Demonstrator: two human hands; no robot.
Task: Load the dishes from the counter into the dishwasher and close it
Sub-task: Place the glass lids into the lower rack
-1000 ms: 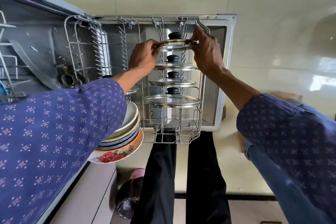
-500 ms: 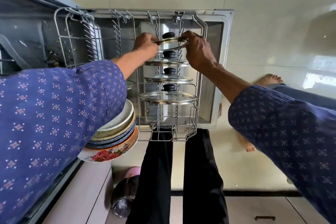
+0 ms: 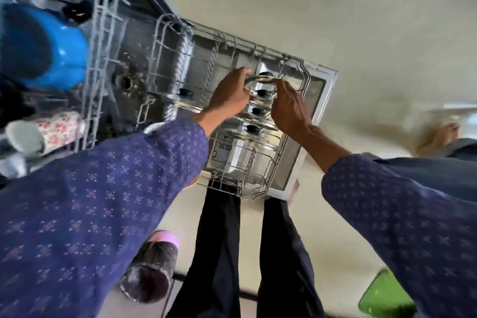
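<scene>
Both hands, left (image 3: 229, 94) and right (image 3: 289, 106), grip the rim of a glass lid (image 3: 260, 80) at the far end of the dishwasher rack (image 3: 247, 188), above three lids (image 3: 254, 134) already slotted there.

Glossy cream floor tiles (image 3: 322, 8) — a blurred, perhaps green mat (image 3: 384, 297) at the corner.

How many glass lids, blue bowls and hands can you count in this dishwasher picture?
Glass lids: 5
Blue bowl: 1
Hands: 2 (left hand, right hand)
Total: 8
</scene>
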